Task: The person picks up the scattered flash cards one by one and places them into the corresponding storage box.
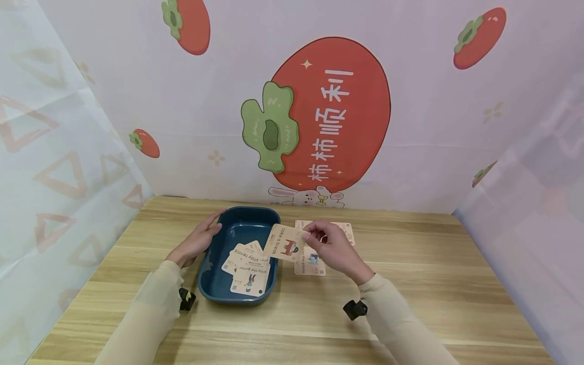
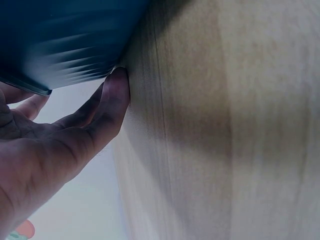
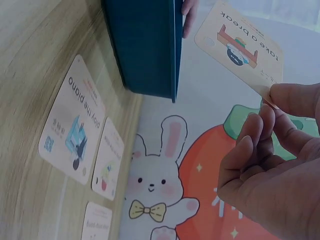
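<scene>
My right hand [image 1: 335,248] pinches a "take a break" card [image 3: 240,47] at its corner between thumb and fingertips. In the head view the card overlaps the right rim of a dark blue tray [image 1: 239,301]. Several cards lie inside the tray, a "play the guitar" card [image 1: 250,280] in front and a "play tennis" card [image 1: 239,256] behind it. My left hand [image 1: 197,245] rests against the tray's left side with fingers extended. Down at the tabletop, one of its fingertips [image 2: 119,82] is beside the tray's outer wall in the left wrist view.
To the right of the tray, a "play the piano" card [image 3: 72,122] lies on the wooden table [image 1: 410,294], with other cards [image 3: 108,159] behind it. Printed cloth walls [image 1: 410,152] rise at the table's back and sides.
</scene>
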Demonstrator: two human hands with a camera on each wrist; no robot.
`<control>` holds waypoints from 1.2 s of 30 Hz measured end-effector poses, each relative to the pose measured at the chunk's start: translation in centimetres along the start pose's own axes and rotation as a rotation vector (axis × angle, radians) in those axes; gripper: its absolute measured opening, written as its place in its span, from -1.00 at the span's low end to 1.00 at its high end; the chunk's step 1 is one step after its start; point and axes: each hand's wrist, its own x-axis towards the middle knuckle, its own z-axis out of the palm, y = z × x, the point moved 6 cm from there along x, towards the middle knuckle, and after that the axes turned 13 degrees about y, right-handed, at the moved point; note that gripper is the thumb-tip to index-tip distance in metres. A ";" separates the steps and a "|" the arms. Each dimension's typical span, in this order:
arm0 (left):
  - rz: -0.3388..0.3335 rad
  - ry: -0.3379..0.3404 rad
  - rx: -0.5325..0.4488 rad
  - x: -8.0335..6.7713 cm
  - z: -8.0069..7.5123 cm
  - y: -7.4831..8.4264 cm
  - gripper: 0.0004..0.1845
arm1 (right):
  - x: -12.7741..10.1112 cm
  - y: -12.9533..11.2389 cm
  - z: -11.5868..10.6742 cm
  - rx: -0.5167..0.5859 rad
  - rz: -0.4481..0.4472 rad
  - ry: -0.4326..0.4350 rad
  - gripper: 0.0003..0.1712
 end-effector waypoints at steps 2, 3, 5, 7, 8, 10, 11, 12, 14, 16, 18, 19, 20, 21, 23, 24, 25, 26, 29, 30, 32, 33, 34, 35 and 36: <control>0.000 0.000 0.001 0.0 0.0 0.0 -0.41 | 0.1 -0.1 0.4 0.003 -0.003 -0.004 -0.93; 0.000 0.000 0.002 0.0 0.0 0.0 -0.41 | 0.1 -0.2 0.6 0.005 -0.004 -0.005 -0.93; 0.003 0.000 0.003 -0.1 0.0 0.0 -0.41 | 0.1 -0.4 1.0 0.012 -0.015 -0.007 -0.93; 0.006 -0.001 0.001 -0.1 0.0 0.0 -0.41 | 0.2 -0.6 1.3 0.019 -0.025 -0.007 -0.92; 0.007 -0.001 0.001 -0.1 0.0 0.0 -0.41 | 0.2 -0.7 1.5 0.021 -0.028 -0.007 -0.93; 0.009 -0.002 0.000 -0.1 0.0 0.0 -0.41 | 0.3 -0.8 1.8 0.026 -0.031 -0.008 -0.93; 0.008 -0.002 0.001 -0.1 0.0 0.0 -0.41 | 0.3 -0.9 2.0 0.030 -0.031 -0.010 -0.93; 0.008 -0.002 0.001 -0.1 0.0 0.0 -0.41 | 0.3 -1.0 2.1 0.033 -0.032 -0.011 -0.93; 0.007 -0.002 0.002 -0.1 0.0 0.0 -0.41 | 0.3 -1.2 2.5 0.042 -0.033 -0.016 -0.93; 0.006 0.000 0.003 -0.1 0.0 -0.1 -0.41 | 0.4 -1.3 2.8 0.054 -0.031 -0.020 -0.93; 0.006 0.001 0.004 -0.1 0.0 0.0 -0.41 | 0.4 -1.4 3.1 0.060 -0.027 -0.022 -0.93; 0.006 0.002 0.003 0.0 0.0 0.0 -0.41 | 0.4 -1.5 3.2 0.062 -0.023 -0.023 -0.93; 0.008 0.002 0.004 0.0 0.0 0.0 -0.41 | 0.4 -1.5 3.4 0.064 -0.020 -0.023 -0.93; 0.008 0.003 0.004 0.0 0.0 0.0 -0.41 | 0.4 -1.5 3.5 0.064 -0.016 -0.024 -0.92; 0.008 0.003 0.003 0.0 0.0 0.0 -0.41 | 0.3 -1.6 3.8 0.061 -0.013 -0.025 -0.92; 0.008 0.002 0.004 0.0 0.0 0.0 -0.41 | 0.3 -1.6 3.9 0.060 -0.012 -0.027 -0.92; 0.008 0.002 0.004 0.0 0.0 0.0 -0.41 | 0.3 -1.6 4.1 0.059 -0.009 -0.031 -0.91; 0.007 0.002 0.005 0.0 0.0 0.0 -0.41 | 0.3 -1.5 4.2 0.057 -0.005 -0.035 -0.91; 0.006 0.001 0.004 -0.1 0.0 0.0 -0.41 | 0.2 -1.5 4.6 0.052 0.003 -0.053 -0.90; 0.006 0.001 0.004 -0.1 0.0 0.0 -0.41 | 0.1 -1.4 4.8 0.051 0.007 -0.058 -0.91; 0.008 0.001 0.002 -0.1 0.0 0.0 -0.41 | 0.1 -1.4 5.0 0.046 0.012 -0.067 -0.91; 0.008 0.000 0.000 -0.1 0.0 0.0 -0.41 | 0.0 -1.4 5.1 0.045 0.014 -0.071 -0.92; 0.008 0.000 0.000 -0.1 0.0 0.0 -0.41 | 0.0 -1.3 5.2 0.044 0.018 -0.074 -0.92; 0.009 0.000 0.001 -0.1 0.0 0.0 -0.41 | -0.1 -1.3 5.3 0.041 0.022 -0.075 -0.93; 0.009 0.000 0.001 -0.1 0.0 0.0 -0.41 | -0.1 -1.2 5.4 0.039 0.022 -0.079 -0.93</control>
